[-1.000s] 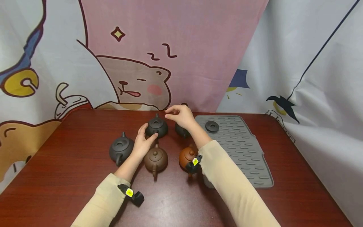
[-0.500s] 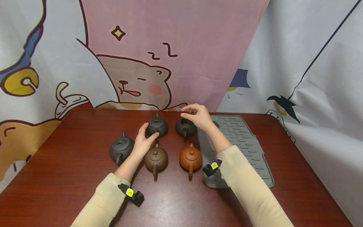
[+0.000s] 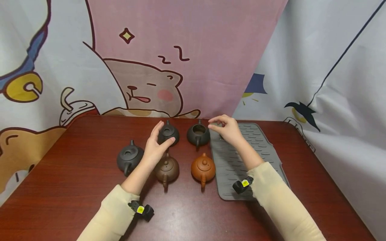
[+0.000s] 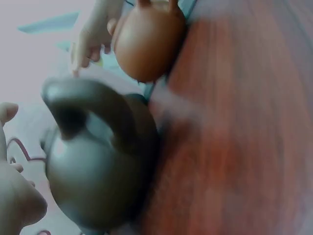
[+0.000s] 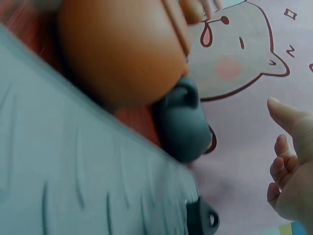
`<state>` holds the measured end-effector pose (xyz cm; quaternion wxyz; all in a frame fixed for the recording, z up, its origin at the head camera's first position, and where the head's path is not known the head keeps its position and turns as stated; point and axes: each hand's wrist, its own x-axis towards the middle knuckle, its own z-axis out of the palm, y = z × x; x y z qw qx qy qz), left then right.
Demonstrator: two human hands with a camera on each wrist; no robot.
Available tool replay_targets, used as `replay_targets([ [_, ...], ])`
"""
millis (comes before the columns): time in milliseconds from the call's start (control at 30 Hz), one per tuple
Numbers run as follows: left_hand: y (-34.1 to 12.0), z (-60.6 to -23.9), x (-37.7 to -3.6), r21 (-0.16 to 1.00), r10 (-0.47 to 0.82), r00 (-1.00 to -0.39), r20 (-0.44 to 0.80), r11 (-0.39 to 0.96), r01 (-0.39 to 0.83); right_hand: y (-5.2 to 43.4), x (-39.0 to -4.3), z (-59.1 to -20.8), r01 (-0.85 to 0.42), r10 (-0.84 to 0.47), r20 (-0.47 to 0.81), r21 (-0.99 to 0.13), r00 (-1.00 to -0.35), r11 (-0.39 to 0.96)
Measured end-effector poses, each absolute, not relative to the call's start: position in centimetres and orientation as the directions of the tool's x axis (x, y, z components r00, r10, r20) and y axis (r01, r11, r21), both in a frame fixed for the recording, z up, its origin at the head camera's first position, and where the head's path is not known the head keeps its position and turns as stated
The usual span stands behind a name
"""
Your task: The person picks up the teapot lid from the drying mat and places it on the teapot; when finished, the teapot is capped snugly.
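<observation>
My left hand (image 3: pixel 154 145) hovers with thumb and fingers spread beside a black teapot (image 3: pixel 171 134) at the back. In front of that stands a brown teapot (image 3: pixel 167 170), its loop handle large in the left wrist view. Another black teapot (image 3: pixel 198 137) at the back has an uncovered mouth. My right hand (image 3: pixel 228 131) is to the right of it, over the grey mat (image 3: pixel 238 180), fingers loosely bent and holding nothing. Beneath that hand lies a black round lid (image 5: pixel 194 218) on the mat, largely hidden in the head view.
An orange teapot (image 3: pixel 203 169) with its lid on stands left of the mat's near part. At the left is a dark grey teapot (image 3: pixel 129 160). The reddish wooden table (image 3: pixel 75 187) ends at a printed curtain (image 3: pixel 211 60) behind.
My right hand has moved right, from above the back of the uncovered black teapot to over the mat. My left hand has shifted slightly, its fingers rising beside the other black teapot.
</observation>
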<state>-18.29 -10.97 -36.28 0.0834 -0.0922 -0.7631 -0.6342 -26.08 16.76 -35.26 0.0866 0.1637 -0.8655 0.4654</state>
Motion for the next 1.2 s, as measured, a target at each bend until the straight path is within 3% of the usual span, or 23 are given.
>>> replay_targets([
  [633,-6.8,-35.6,-17.7,0.955,0.107,-0.958,0.265,0.11,0.276,23.8,-25.8,-38.2,-0.283,-0.164,0.232,-0.734,-0.959,0.617],
  [1200,-2.2,-36.9,-18.9,0.98,0.007,-0.981,0.194,0.034,0.194,26.0,-26.9,-40.1,-0.256,-0.202,0.163,-0.717,-0.966,0.648],
])
